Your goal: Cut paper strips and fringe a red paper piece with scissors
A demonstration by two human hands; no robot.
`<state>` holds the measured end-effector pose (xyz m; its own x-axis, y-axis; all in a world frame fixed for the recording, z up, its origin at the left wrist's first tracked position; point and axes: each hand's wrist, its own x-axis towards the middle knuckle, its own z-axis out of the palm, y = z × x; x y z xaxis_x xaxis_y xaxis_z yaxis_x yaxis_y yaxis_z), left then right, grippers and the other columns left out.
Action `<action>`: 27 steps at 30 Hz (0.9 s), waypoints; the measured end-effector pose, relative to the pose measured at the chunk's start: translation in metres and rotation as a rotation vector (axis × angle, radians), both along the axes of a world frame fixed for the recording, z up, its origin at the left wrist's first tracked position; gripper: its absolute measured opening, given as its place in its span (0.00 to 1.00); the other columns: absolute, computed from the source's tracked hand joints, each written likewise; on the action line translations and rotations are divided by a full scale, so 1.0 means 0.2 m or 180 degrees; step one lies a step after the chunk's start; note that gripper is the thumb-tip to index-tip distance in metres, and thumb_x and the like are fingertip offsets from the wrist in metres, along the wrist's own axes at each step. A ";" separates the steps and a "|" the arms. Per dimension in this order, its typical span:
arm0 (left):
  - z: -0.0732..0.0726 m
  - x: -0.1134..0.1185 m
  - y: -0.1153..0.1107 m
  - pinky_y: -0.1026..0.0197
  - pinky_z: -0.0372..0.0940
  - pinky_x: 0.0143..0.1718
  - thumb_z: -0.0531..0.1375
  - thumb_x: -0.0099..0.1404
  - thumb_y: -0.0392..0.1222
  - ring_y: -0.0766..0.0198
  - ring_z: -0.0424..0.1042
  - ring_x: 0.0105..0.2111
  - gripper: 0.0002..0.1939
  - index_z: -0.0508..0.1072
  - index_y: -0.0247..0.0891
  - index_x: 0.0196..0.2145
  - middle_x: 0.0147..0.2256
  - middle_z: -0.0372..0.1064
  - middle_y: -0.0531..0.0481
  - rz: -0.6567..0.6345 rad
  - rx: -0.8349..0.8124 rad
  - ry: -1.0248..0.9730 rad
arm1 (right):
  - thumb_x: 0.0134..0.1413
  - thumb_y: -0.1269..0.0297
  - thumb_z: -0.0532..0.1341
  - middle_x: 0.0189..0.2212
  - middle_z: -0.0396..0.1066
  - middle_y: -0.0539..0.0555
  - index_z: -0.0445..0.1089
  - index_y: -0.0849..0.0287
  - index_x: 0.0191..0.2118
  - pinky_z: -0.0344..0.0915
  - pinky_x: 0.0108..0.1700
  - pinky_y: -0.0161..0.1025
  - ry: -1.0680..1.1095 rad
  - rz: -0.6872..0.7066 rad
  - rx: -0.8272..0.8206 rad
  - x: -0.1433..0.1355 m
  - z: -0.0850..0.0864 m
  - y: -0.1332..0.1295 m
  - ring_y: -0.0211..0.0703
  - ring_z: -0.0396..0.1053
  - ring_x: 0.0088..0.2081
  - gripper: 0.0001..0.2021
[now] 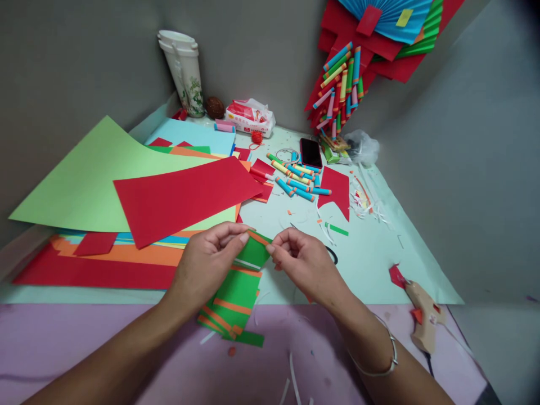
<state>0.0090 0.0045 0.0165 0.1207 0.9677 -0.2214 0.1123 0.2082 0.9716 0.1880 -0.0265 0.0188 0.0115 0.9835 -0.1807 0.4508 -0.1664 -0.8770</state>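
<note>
Between my hands is a small green paper piece [256, 251] with an orange strip along its upper edge and a white strip near its lower edge. My left hand [213, 256] pinches its left end between thumb and fingers. At the right corner my right hand [306, 261] pinches it by the end of the orange strip. Below lie several green paper pieces [236, 289] with orange strips, partly hidden by my left hand and forearm. Black-handled scissors [332, 255] show only in part behind my right hand.
Red [185, 197] and light green sheets [80, 180] are piled at left. Several rolled paper tubes [299, 180] lie mid-table near a phone [311, 152]. A glue gun [425, 315] rests at right. A paper fan decoration [379, 34] stands behind; a white cup [183, 73] stands back left.
</note>
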 end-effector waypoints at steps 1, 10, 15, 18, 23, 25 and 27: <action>0.00 0.00 0.00 0.67 0.64 0.28 0.66 0.56 0.48 0.65 0.71 0.28 0.12 0.79 0.40 0.36 0.29 0.76 0.53 0.0010 0.0004 0.0019 | 0.55 0.62 0.60 0.22 0.68 0.46 0.68 0.55 0.31 0.62 0.29 0.35 0.0009 -0.0007 0.0006 0.00 0.00 0.00 0.38 0.68 0.25 0.04; 0.01 0.00 0.00 0.66 0.64 0.29 0.66 0.56 0.48 0.64 0.71 0.29 0.12 0.79 0.40 0.36 0.29 0.76 0.53 0.0060 0.0074 0.0089 | 0.54 0.62 0.61 0.22 0.68 0.46 0.68 0.56 0.31 0.63 0.29 0.35 0.0130 -0.0107 -0.0064 -0.01 0.00 0.01 0.38 0.69 0.25 0.05; 0.01 0.00 -0.01 0.66 0.64 0.29 0.66 0.57 0.49 0.64 0.71 0.28 0.13 0.78 0.40 0.37 0.29 0.76 0.53 0.0041 0.0063 0.0057 | 0.54 0.62 0.61 0.21 0.68 0.46 0.67 0.55 0.32 0.64 0.30 0.35 0.0160 -0.0119 -0.0020 -0.01 -0.01 0.01 0.39 0.69 0.25 0.05; 0.00 0.00 -0.01 0.66 0.64 0.29 0.66 0.57 0.49 0.64 0.71 0.28 0.12 0.78 0.40 0.36 0.29 0.76 0.53 0.0029 0.0095 0.0063 | 0.54 0.62 0.61 0.21 0.67 0.45 0.67 0.55 0.33 0.64 0.30 0.35 0.0177 -0.0126 0.0025 -0.01 -0.01 0.01 0.39 0.69 0.25 0.04; 0.00 0.00 -0.01 0.65 0.65 0.29 0.66 0.57 0.49 0.63 0.72 0.29 0.13 0.78 0.39 0.37 0.30 0.76 0.52 0.0023 0.0073 0.0058 | 0.55 0.63 0.61 0.21 0.67 0.43 0.66 0.54 0.38 0.64 0.30 0.34 0.0221 -0.0155 0.0082 -0.01 -0.01 0.00 0.38 0.69 0.25 0.05; 0.01 0.00 -0.01 0.64 0.65 0.30 0.66 0.56 0.49 0.63 0.72 0.28 0.13 0.78 0.39 0.36 0.29 0.76 0.52 0.0026 0.0049 0.0045 | 0.55 0.63 0.61 0.21 0.67 0.44 0.67 0.54 0.39 0.64 0.30 0.34 0.0193 -0.0146 0.0091 -0.01 -0.01 0.01 0.38 0.69 0.25 0.06; 0.01 0.00 -0.01 0.65 0.64 0.29 0.66 0.56 0.49 0.63 0.71 0.28 0.13 0.78 0.39 0.36 0.29 0.75 0.53 0.0025 0.0034 0.0024 | 0.55 0.63 0.61 0.21 0.67 0.44 0.68 0.54 0.40 0.64 0.30 0.35 0.0167 -0.0135 0.0093 -0.01 -0.01 0.01 0.38 0.69 0.25 0.07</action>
<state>0.0085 0.0030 0.0181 0.1113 0.9710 -0.2117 0.1180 0.1986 0.9729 0.1860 -0.0252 0.0164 0.0447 0.9871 -0.1535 0.3973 -0.1585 -0.9039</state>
